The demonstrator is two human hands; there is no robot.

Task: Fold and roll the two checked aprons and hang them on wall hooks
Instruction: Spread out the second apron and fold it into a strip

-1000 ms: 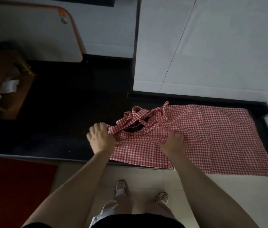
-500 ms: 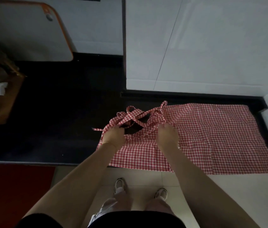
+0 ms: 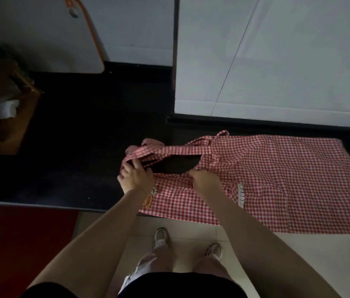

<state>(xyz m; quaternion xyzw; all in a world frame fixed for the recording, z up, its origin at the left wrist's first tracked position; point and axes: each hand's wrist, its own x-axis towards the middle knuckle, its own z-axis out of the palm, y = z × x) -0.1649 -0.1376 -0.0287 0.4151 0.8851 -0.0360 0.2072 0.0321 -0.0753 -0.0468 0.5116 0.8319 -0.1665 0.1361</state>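
A red-and-white checked apron (image 3: 277, 181) lies spread on a dark counter, its skirt reaching to the right. Its straps (image 3: 182, 150) are pulled out in a band toward the left, leaving a dark gap below them. My left hand (image 3: 136, 176) grips the bunched strap ends at the apron's left end. My right hand (image 3: 205, 182) pinches the bib edge just right of the gap. A small orange patch and white lace trim show on the apron near my wrists. Only one apron is in view, and no wall hooks.
The dark counter (image 3: 83, 147) runs left from the apron. A white board with an orange rim (image 3: 47, 35) leans at the back left. A wooden tray (image 3: 6, 117) with white scraps sits at the far left. White wall panels (image 3: 277, 57) rise behind. A red surface (image 3: 23, 244) lies at the lower left.
Both hands have shifted up onto the straps and bib edge. The tangled straps are now drawn out straight toward the left, and a dark gap has appeared under them.
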